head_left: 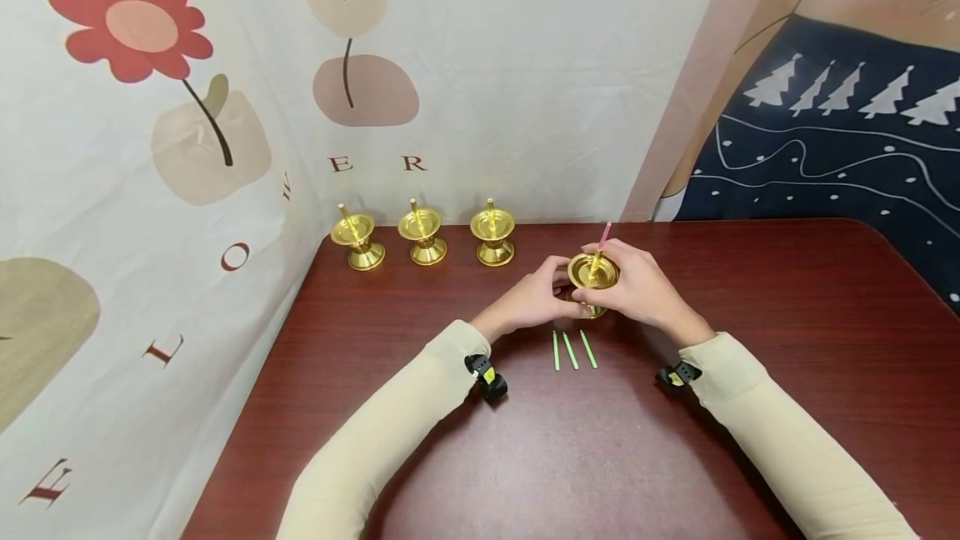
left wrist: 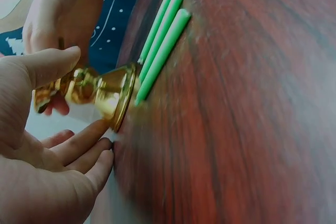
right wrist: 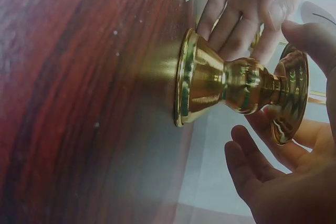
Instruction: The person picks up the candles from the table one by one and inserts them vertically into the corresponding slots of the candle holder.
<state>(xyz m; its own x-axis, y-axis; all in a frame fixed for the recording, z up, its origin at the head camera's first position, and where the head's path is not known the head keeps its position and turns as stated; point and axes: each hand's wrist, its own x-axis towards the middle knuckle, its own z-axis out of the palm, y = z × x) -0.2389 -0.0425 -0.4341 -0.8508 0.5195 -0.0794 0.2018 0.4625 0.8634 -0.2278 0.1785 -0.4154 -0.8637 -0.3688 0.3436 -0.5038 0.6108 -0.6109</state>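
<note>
"our hands are both at one gold holder (head_left: pixel 587 275), aren't they?"

"they are. our right hand (head_left: pixel 637 280) pinches its dish, thumb on the near side and fingers on the far side. our left hand (head_left: pixel 531 300) lies around the other side, its thumb and fingers spread apart. whether those left fingers bear on the metal, we cannot tell."

"and where do we have the holder?"

"at the far part of the worktop (head_left: pixel 570 457), just beyond the green candles (head_left: pixel 571 351). it is about upright, dish up and foot down; whether the foot touches the wood, we cannot tell."

"what do we see in it?"

"one pink candle (head_left: pixel 605 235), rising from the tube in the dish and leaning a little to our right."

"how do the green ones lie?"

"three of them, flat on the worktop, side by side with narrow gaps between, nearer to us than the holder."

"and the other holders (head_left: pixel 429 229)?"

"three, also gold, standing in a row near the pale wall cloth (head_left: pixel 525 65), well to the left of our right hand, each with a tube rising from its dish. over on our right, behind the worktop, we see a dark cloth (head_left: pixel 847 148) with white trees."
</note>
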